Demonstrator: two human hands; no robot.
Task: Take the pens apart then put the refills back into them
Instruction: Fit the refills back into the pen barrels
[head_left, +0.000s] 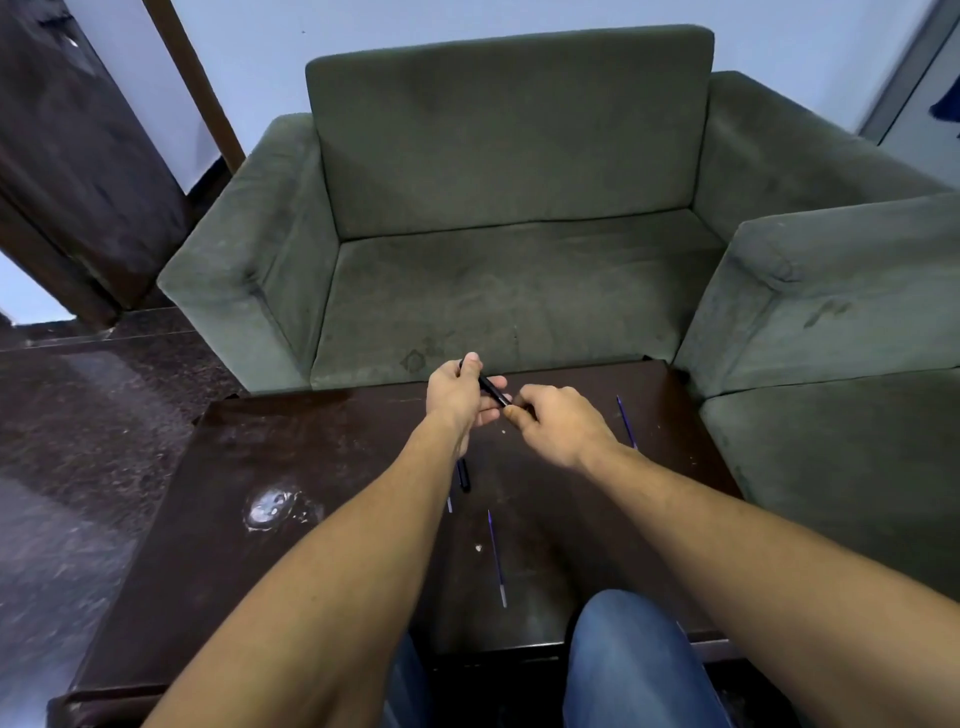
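Above the far part of the dark wooden table (322, 467), my left hand (460, 397) grips a black pen (492, 389) by its barrel. My right hand (558, 423) pinches the pen's near end with fingertips. A second black pen (464, 475) lies on the table, partly hidden under my left forearm, with a short refill tip (450, 504) showing just below it. One thin blue refill (496, 558) lies loose in the middle of the table. Another blue refill (626, 421) lies to the right of my right hand.
A worn green armchair (498, 218) stands right behind the table's far edge. A second green seat (831, 332) borders the table on the right. A shiny wet patch (272, 506) marks the table's left part. My knees in jeans (631, 660) are at the near edge.
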